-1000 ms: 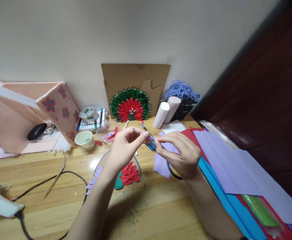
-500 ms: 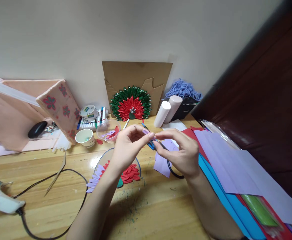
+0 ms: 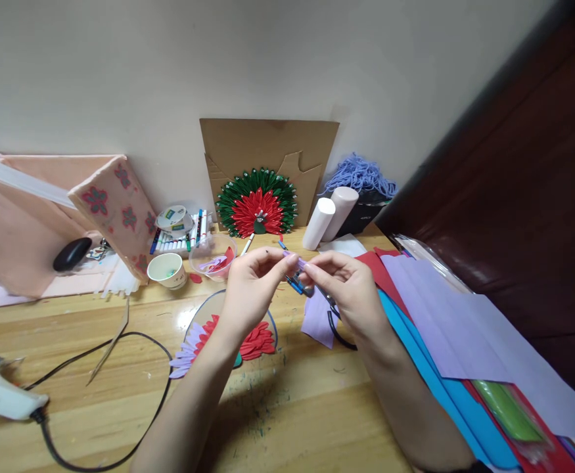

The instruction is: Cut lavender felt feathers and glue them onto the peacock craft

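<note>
Petal (image 3: 300, 261), pale purple, sits pinched between the fingertips of your left hand (image 3: 250, 286) and right hand (image 3: 349, 282), above the bench (image 3: 307, 420), probably so the small piece stays steady. Your left forearm hides part of the petalled disc (image 3: 212, 305). A cardboard picture (image 3: 270, 141) leans upright at the bench's back edge, perhaps for easy viewing; coloured sheets (image 3: 445, 322) crowd its right edge.

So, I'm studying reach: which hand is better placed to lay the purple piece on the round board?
Probably the left hand: both pinch the purple piece, but the left is nearer the round board.
</note>
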{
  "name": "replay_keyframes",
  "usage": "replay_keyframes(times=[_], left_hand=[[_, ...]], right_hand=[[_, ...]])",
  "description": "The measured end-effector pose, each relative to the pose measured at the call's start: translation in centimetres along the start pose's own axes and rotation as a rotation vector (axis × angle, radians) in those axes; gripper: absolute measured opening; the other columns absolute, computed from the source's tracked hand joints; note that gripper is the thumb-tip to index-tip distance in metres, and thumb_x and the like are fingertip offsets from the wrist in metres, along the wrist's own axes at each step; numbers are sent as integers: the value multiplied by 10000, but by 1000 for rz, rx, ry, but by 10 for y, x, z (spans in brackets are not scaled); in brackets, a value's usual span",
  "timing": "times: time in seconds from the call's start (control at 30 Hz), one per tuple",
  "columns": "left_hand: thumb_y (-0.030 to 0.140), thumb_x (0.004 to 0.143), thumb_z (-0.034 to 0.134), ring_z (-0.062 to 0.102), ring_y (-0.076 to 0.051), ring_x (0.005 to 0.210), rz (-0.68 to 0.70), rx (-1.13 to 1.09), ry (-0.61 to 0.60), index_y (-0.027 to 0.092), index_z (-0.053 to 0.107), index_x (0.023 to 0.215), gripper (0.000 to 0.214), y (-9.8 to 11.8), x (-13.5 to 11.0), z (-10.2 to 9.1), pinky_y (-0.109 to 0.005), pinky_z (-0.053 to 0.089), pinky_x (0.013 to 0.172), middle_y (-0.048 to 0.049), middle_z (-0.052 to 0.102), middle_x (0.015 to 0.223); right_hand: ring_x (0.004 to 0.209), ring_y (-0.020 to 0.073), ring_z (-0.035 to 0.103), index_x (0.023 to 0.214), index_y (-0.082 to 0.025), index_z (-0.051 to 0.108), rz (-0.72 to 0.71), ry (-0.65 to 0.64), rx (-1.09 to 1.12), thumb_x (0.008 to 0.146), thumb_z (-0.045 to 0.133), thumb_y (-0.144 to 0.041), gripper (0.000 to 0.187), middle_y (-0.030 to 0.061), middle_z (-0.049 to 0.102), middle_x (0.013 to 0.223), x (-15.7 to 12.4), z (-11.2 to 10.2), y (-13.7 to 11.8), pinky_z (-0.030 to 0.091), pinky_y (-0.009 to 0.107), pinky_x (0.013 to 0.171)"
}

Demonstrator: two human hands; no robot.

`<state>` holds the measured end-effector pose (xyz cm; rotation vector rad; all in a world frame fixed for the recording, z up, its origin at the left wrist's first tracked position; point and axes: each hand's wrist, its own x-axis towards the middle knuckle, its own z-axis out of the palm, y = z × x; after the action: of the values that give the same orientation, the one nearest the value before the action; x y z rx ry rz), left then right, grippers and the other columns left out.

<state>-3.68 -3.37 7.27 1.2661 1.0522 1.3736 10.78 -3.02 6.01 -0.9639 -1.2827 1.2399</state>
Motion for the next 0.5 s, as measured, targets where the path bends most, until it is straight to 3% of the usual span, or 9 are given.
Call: replay_keyframes(times=[0.2,0.5], left_hand=[[302,736,668,588,-98,594,-9,36,17,147,639,662,174,-1,-1,-1,-210,488,582,-15,653,635],[321,760,644,578,-96,576,24,142,-17,154,626,656,198,0,-3,-1,-208,469,543,-18,648,635]], right_hand=[[631,120,641,757,-185,674,0,78,50,710,712,-307,136,6,685,681,0,1,7,538,248,637],[601,102,615,742,-168,645,-72,111,71,739,681,-287,124,1,661,680,2,2,8,539,232,594]])
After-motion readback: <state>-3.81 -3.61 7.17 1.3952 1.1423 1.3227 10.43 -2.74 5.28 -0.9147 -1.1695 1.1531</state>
